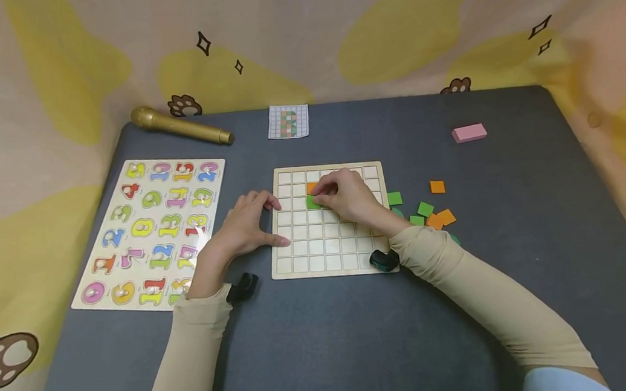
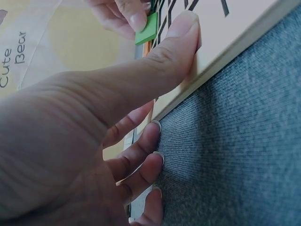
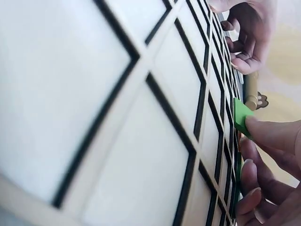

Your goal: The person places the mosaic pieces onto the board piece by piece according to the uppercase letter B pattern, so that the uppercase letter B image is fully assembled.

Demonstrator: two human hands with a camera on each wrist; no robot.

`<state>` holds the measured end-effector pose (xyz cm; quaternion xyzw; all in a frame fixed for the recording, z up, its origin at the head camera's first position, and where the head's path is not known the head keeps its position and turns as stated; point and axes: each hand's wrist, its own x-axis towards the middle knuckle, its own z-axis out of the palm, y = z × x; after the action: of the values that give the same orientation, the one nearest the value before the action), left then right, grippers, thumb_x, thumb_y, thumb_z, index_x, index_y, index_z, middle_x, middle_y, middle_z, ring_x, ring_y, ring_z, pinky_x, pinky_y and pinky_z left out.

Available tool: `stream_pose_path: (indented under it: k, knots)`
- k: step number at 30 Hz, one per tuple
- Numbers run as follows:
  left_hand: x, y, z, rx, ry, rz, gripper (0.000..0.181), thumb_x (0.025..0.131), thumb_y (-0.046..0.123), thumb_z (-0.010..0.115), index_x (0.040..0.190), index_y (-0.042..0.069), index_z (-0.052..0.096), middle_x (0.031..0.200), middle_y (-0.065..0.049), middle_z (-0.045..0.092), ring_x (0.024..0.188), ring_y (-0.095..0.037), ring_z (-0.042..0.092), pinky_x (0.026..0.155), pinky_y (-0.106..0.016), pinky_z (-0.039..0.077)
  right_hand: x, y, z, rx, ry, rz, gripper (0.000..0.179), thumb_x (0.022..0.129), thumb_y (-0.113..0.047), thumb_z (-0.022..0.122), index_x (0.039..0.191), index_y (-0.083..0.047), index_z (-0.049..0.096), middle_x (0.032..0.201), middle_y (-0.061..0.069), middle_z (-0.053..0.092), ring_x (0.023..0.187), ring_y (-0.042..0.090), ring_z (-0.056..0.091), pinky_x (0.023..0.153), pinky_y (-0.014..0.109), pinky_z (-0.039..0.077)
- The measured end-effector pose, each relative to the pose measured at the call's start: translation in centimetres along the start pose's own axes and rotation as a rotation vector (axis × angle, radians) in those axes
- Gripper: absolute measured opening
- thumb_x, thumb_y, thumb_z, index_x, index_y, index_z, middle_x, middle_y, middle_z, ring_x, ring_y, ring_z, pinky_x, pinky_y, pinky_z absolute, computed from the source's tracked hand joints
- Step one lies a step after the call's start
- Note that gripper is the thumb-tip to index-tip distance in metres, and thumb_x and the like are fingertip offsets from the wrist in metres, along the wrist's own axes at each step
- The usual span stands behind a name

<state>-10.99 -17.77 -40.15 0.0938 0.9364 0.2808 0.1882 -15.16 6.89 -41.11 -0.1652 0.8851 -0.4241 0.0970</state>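
A square wooden grid board point(image 1: 326, 269) with white cells lies on the dark tabletop. My right hand point(image 1: 346, 196) is over its upper middle and pinches a green square tile point(image 1: 313, 203), tilted between thumb and fingers in the right wrist view point(image 3: 241, 114). Just above that tile, an orange tile point(image 1: 310, 188) sits in a cell, partly hidden by the fingers. My left hand point(image 1: 244, 224) is spread at the board's left side; its thumb point(image 2: 174, 52) rests at the board's edge, while the other fingers lie loosely along the side by the table.
Loose green tiles point(image 1: 425, 209) and orange tiles point(image 1: 437, 187) lie right of the board, some behind the right forearm. A number puzzle board point(image 1: 114, 233) is at left. Behind stand a gold microphone point(image 1: 183, 126), a pattern card point(image 1: 288, 122) and a pink block point(image 1: 469, 133).
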Motion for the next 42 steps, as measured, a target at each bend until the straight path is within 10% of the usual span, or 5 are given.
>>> stream_pose_path:
  k: [12,30,42]
  knots:
    - [0.0,-0.2,0.2,-0.003,-0.004,-0.005,0.065,0.076,0.031,0.098,0.123,0.013,0.056,0.129,-0.014,0.052,0.127,-0.035,0.043,0.111,-0.061,0.033,-0.7,0.5,-2.0,-0.105,-0.075,0.032,0.02,0.09,-0.01,0.083,0.11,-0.009,0.08,0.105,0.008,0.069,0.09,0.023,0.059,0.081,0.035,0.047]
    - [0.0,-0.1,0.2,-0.028,-0.01,-0.027,0.067,0.076,0.03,0.098,0.125,0.013,0.057,0.133,-0.014,0.051,0.129,-0.036,0.041,0.114,-0.061,0.031,-3.6,7.5,-13.4,-0.197,-0.167,0.168,0.027,0.104,-0.011,0.066,0.129,0.002,0.068,0.122,0.024,0.061,0.109,0.037,0.058,0.09,0.045,0.047]
    - [0.2,-0.1,0.1,-0.028,-0.017,-0.024,0.066,0.076,0.03,0.098,0.125,0.013,0.056,0.134,-0.015,0.052,0.129,-0.036,0.041,0.114,-0.062,0.03,-5.2,9.5,-17.5,-0.246,-0.255,0.281,0.035,0.091,-0.002,0.081,0.122,0.003,0.066,0.114,0.023,0.064,0.105,0.037,0.057,0.089,0.047,0.049]
